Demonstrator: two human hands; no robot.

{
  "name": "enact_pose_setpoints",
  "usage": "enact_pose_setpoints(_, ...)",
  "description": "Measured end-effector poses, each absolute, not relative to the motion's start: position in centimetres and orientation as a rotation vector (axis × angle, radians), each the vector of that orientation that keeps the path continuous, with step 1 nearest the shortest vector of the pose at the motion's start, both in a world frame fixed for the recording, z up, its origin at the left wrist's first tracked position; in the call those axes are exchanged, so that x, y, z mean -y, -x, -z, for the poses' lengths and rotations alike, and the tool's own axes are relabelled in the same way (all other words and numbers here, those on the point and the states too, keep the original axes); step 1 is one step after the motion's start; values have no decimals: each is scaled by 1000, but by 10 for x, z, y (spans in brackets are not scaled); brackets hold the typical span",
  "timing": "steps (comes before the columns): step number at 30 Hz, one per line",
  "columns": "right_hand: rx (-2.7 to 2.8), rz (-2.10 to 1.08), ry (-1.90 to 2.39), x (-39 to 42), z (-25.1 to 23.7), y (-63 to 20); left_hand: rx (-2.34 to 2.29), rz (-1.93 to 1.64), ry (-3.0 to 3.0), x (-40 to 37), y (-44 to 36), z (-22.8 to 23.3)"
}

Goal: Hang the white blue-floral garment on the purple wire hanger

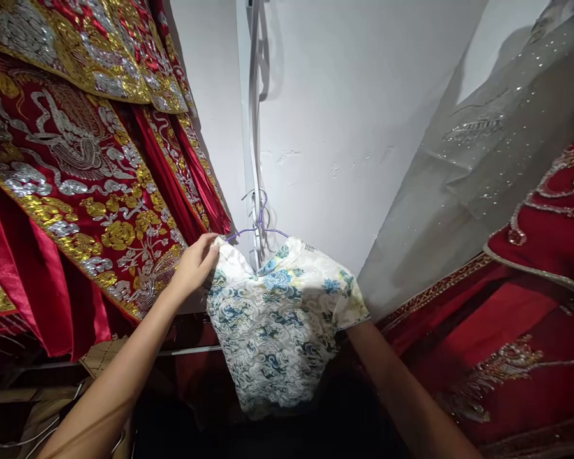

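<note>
A short-sleeved floral top (268, 325), white with blue, green and yellow flowers, hangs on a thin purple wire hanger (262, 217) in front of me. My left hand (201, 260) pinches the top at its left shoulder, beside the end of the hanger. From the right, my right forearm (397, 376) reaches up to the other sleeve. The right hand itself is hidden behind or inside the cloth, so its fingers do not show. The hanger's hook rises in front of a white vertical rail and does not clearly hang on anything.
Red garments with gold and silver embroidery (76, 159) hang close on the left. On the right are a sheer, sparkling pale cloth (478, 153) and red beaded garments (521, 331). A white wall (335, 115) with a vertical metal rail (254, 127) stands ahead.
</note>
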State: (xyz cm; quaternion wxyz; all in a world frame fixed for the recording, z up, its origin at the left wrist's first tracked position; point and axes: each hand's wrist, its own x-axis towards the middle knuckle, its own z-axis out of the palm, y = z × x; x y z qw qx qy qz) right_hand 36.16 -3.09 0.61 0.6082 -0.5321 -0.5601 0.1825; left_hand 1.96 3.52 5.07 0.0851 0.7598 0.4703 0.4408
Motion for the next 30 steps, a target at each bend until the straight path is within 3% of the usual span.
enact_pose_setpoints(5, 1194, -778, 1146, 46, -26, -384, -1479, -1378, -2273, -48, -24, -53)
enact_pose_setpoints(11, 858, -414, 1052, 78, -46, -379, -1306, -1698, -2381, -35, -68, -94)
enact_pose_setpoints(13, 859, -259, 1104, 99, -44, -375, -1299, -1642, -2395, -15, -79, -104)
enact_pose_setpoints(16, 1264, -129, 1106, 136, -45, -360, -1296, -1264, -2302, 22, -86, -113)
enact_pose_setpoints(21, 2223, -534, 511, 161, -62, -338, -1253, -959, -2016, 56, -66, -113)
enact_pose_setpoints(26, 2154, -559, 576, 134, -49, -344, -1116, -1082, -1671, 59, -39, -99)
enact_pose_setpoints(30, 2249, -778, 611, 112, -37, -337, -1085, -1070, -1575, 55, -24, -92)
